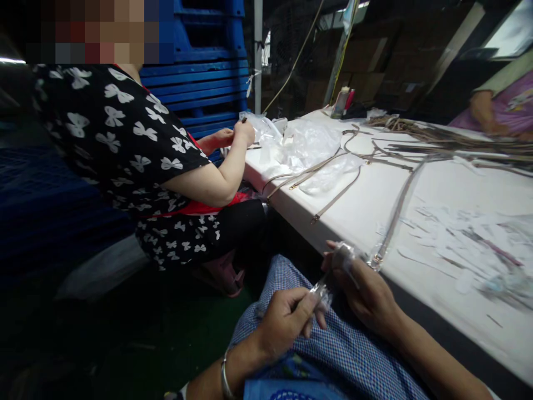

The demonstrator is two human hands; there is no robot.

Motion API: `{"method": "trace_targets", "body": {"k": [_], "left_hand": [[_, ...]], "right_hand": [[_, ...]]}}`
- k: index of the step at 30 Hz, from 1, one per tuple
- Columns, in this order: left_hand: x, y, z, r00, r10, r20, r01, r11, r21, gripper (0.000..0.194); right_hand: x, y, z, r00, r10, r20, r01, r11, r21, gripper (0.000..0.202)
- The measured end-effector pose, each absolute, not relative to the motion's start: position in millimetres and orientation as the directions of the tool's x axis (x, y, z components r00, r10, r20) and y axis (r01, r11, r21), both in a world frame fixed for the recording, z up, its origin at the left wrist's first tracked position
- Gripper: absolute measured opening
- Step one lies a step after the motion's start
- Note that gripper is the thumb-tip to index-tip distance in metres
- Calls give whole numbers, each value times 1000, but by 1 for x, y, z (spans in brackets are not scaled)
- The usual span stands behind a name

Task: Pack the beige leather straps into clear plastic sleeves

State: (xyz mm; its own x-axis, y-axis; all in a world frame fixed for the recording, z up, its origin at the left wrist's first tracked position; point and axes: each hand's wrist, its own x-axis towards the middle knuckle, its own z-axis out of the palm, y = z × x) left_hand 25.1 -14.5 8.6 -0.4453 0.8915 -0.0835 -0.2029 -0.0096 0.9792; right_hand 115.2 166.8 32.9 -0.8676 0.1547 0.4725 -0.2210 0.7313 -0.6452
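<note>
Hands pinching a clear sleeve over the lap

Left hand (287, 321) and right hand (366, 291) are both closed on the plastic sleeve (333, 272); its strap (397, 214) runs far-right across the table (449, 189).

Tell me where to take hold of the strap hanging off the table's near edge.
Grip the strap at its dangling end with the metal clasp, coming from the edge side of the table. That end overhangs the edge freely, while the rest lies flat under the plastic bags, so it probably pinches easily there.
</note>
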Motion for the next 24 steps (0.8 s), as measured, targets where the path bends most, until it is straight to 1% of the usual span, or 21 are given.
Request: {"method": "trace_targets", "body": {"k": [2,5,6,8,9,11,12,14,16,17,18,20,22,24], "left_hand": [[20,-17,14,-465,878,-115,-250,-6,968,46],[11,-17,15,-426,881,-206,-394,25,919,47],[8,-16,14,-396,883,-251,-452,51,891,48],[4,-15,10,-334,882,-333,-538,112,836,49],[2,-14,8,-302,883,-360,-557,143,818,50],[-1,-14,5,-261,885,-385,-528,203,824,54],[-3,-15,3,-262,885,-384,-476,228,850,57],[-7,-19,2,-324,882,-341,-294,249,923,55],[-11,-24,2,-414,883,-221,-25,232,972,49],[-12,-27,3,-426,894,-141,125,212,969,50],[-14,-29,3,-407,911,-62,272,185,944,51],[-18,-32,5,-311,949,47,504,123,855,44],[-22,-34,8,-240,968,76,632,96,769,34],[-27,-34,13,-222,973,57,678,112,727,30]], "right_hand": [[118,166,18,-895,7,447,-254,814,-522,29],[124,162,4,-922,-100,375,-268,863,-429,33],[126,161,1,-927,-119,355,-268,873,-407,32],[130,160,-3,-933,-140,330,-260,899,-353,19],[131,160,-4,-938,-141,315,-244,917,-317,15],[134,161,-4,-958,-121,259,-188,948,-255,18],[136,161,-3,-971,-99,218,-153,958,-244,19],[138,161,-1,-993,-28,115,-60,958,-282,18],[139,161,1,-998,60,9,53,926,-373,21],[140,161,1,-994,103,-41,111,897,-428,24],[140,160,0,-987,134,-84,158,860,-486,26],[142,159,-3,-979,146,-142,203,771,-604,27],[144,157,-8,-985,111,-128,170,685,-709,25],[147,153,-11,-994,74,-80,108,641,-760,24]]}}
